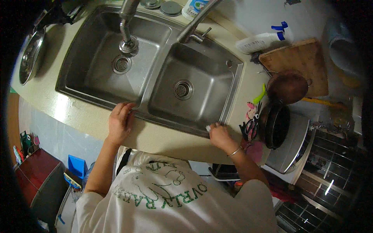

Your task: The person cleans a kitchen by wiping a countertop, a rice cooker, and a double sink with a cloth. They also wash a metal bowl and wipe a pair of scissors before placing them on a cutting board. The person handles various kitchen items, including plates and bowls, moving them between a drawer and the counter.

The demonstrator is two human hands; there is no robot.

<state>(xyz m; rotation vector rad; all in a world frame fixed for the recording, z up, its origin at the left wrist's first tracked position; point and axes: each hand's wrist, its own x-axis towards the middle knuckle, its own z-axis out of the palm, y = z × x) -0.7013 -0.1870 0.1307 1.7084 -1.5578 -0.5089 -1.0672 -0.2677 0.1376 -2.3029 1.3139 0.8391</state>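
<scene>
A stainless steel double-bowl sink is set in the pale countertop. My left hand rests at the sink's front rim near the divider, its fingers bent over the edge; whether it grips anything cannot be told. At the front right corner of the right bowl, my right hand is closed on a small white wad, pressed to the rim. A metal faucet spout with a flexible neck hangs over the left bowl and its drain strainer. The right bowl has another drain strainer.
On the right are a wooden cutting board, a brown round pan, a black pan, scissors and a white spray bottle. A shiny metal bowl leans at the far left. Behind the sink stand a white bottle and lids.
</scene>
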